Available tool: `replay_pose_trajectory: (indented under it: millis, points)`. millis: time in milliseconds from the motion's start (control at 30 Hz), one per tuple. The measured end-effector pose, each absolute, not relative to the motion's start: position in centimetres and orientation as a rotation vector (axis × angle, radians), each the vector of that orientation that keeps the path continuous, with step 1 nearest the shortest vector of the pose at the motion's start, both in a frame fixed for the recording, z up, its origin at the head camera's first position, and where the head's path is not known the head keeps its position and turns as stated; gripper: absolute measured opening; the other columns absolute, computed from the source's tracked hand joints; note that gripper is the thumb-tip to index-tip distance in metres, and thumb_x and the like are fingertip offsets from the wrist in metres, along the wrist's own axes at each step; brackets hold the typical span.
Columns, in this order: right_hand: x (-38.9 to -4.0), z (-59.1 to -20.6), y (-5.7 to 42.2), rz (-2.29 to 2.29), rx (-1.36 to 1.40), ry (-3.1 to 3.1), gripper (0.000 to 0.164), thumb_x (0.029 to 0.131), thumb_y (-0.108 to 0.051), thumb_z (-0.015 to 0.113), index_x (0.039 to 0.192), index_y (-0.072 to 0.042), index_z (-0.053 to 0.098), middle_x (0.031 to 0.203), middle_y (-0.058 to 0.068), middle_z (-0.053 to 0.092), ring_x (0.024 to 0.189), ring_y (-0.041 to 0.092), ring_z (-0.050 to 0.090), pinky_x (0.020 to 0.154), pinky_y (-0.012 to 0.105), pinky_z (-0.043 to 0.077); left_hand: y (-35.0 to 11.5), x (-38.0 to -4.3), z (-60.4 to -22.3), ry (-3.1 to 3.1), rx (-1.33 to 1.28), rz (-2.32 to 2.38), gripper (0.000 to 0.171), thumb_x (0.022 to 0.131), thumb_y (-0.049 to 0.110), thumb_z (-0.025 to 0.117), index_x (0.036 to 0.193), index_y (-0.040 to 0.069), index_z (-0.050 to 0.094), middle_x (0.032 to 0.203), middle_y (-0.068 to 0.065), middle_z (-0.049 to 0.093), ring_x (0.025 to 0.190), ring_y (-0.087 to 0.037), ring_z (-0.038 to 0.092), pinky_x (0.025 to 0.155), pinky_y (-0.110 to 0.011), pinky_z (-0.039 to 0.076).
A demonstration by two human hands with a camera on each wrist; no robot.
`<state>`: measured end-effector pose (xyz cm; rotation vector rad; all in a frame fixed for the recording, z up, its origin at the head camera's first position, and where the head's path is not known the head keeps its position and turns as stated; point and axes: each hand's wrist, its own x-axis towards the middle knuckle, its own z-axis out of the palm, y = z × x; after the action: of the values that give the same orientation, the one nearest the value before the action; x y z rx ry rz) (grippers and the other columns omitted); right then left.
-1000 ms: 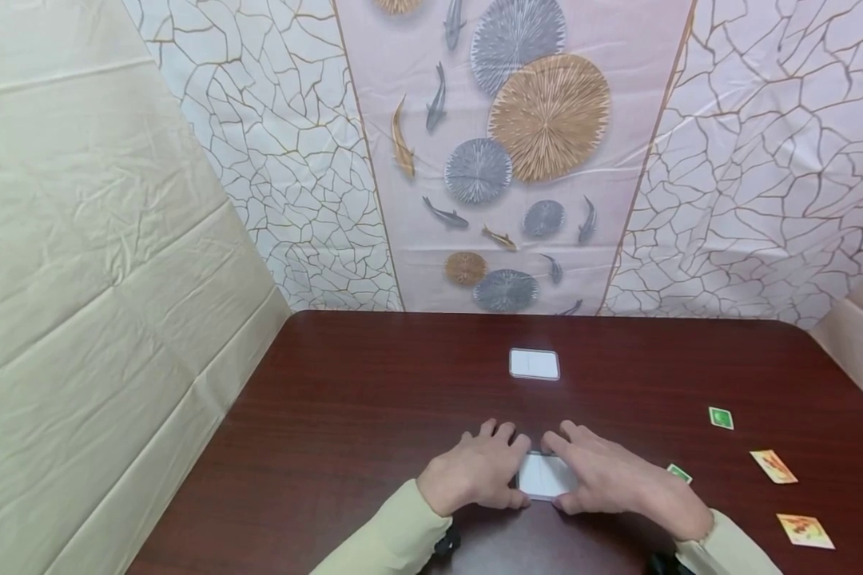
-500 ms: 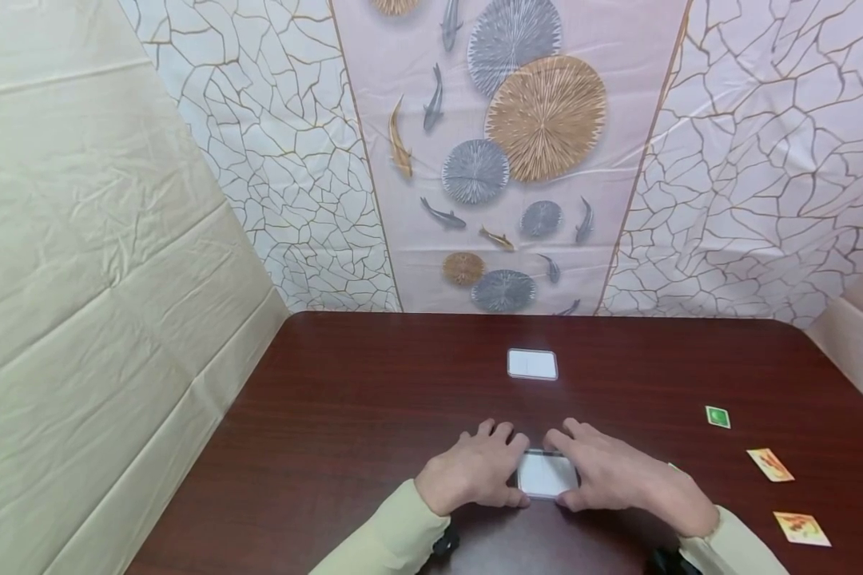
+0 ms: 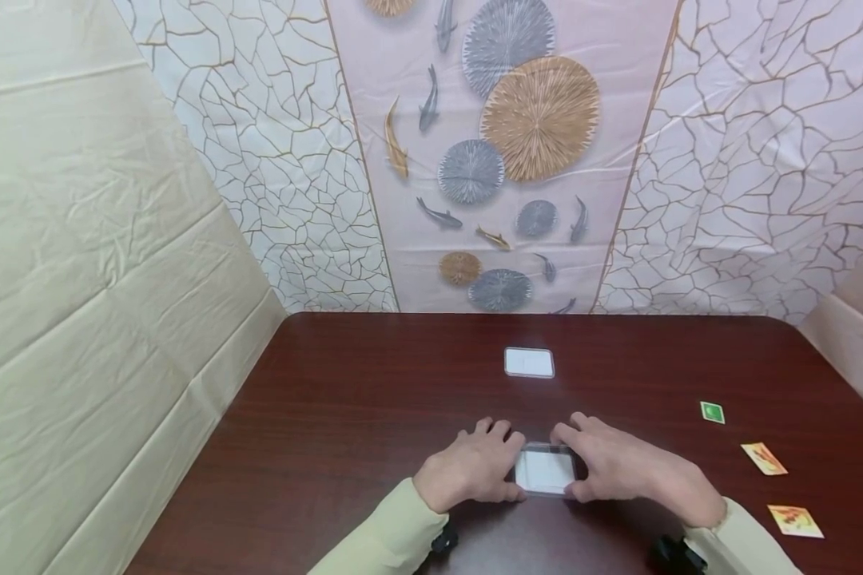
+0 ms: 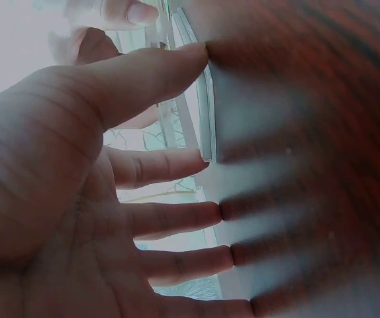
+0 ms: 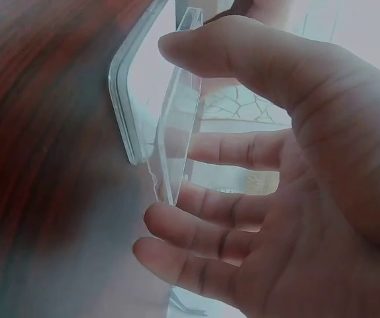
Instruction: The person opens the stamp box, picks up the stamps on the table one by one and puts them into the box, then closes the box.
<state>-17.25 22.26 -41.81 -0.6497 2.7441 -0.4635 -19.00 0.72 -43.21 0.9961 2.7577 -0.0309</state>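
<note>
A small flat case with a white face [image 3: 544, 473] lies on the table between both hands. My left hand [image 3: 469, 473] holds its base [image 4: 208, 126] by the left end, thumb at the near edge and index finger at the far edge. The other left fingertips touch the tabletop. Between thumb and fingers, my right hand [image 3: 622, 465] grips a clear plastic lid [image 5: 179, 119]. In the right wrist view the lid tilts, its right end raised above the base. How the lid's left end meets the base is hard to tell.
A similar white-faced case [image 3: 529, 362] lies farther back on the dark wood table [image 3: 374, 399]. To the right are a green card [image 3: 712, 413] and two orange cards, one upper [image 3: 765, 459] and one lower [image 3: 795, 521]. Patterned cloth [image 3: 503, 160] hangs behind the table.
My right hand has shifted slightly up and right, raising the clear lid from the case. My left hand stays at the left end. A green card beside the right wrist is now hidden.
</note>
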Motion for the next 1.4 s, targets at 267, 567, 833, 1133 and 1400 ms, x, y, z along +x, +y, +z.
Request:
replay_pose_trajectory:
  millis: [267,567,833,1133,1400]
  points:
    - [-17.9,-41.2,23.1,-0.471,-0.606,2.79,0.054,0.072,-0.031,0.084,0.118,-0.018,0.059,0.101,0.0,0.05,0.086,0.015,0.046,0.067,0.028,0.041,0.7,-19.2,-43.3,2.773,1.003,-0.045,0.054,0.082,0.057,0.072,0.121,0.024,0.054,0.132,0.001,0.051,0.132,-0.027,0.047,0.092,-0.045,0.051]
    - [-18.2,-40.5,23.8,-0.491,-0.579,2.822,0.057,0.073,-0.031,0.085,0.122,-0.017,0.059,0.1,0.002,0.05,0.084,0.015,0.045,0.063,0.026,0.04,0.7,-19.3,-43.3,2.766,1.004,-0.034,0.052,0.082,0.057,0.071,0.119,0.025,0.053,0.133,0.001,0.051,0.132,-0.028,0.046,0.094,-0.047,0.05]
    - [-18.9,-40.4,23.4,-0.506,-0.578,2.831,0.057,0.073,-0.029,0.084,0.123,-0.015,0.059,0.1,0.003,0.051,0.085,0.015,0.046,0.063,0.027,0.041,0.6,-19.2,-43.1,2.756,0.998,-0.054,0.052,0.082,0.057,0.072,0.119,0.025,0.053,0.131,0.002,0.051,0.13,-0.027,0.047,0.092,-0.046,0.05]
    - [-19.8,-39.9,22.9,-0.457,-0.621,2.866,0.056,0.074,-0.029,0.083,0.122,-0.013,0.059,0.101,0.004,0.052,0.085,0.016,0.046,0.064,0.028,0.041,0.6,-19.2,-43.0,2.767,0.99,-0.053,0.052,0.081,0.057,0.072,0.118,0.026,0.054,0.123,0.004,0.052,0.127,-0.024,0.048,0.09,-0.045,0.051]
    - [-20.3,-40.1,22.7,-0.473,-0.596,2.864,0.058,0.074,-0.029,0.084,0.124,-0.012,0.059,0.106,0.007,0.053,0.091,0.019,0.048,0.067,0.031,0.044,0.5,-19.2,-43.4,2.761,0.987,-0.065,0.054,0.082,0.059,0.07,0.122,0.026,0.054,0.132,0.002,0.051,0.13,-0.025,0.047,0.093,-0.046,0.05]
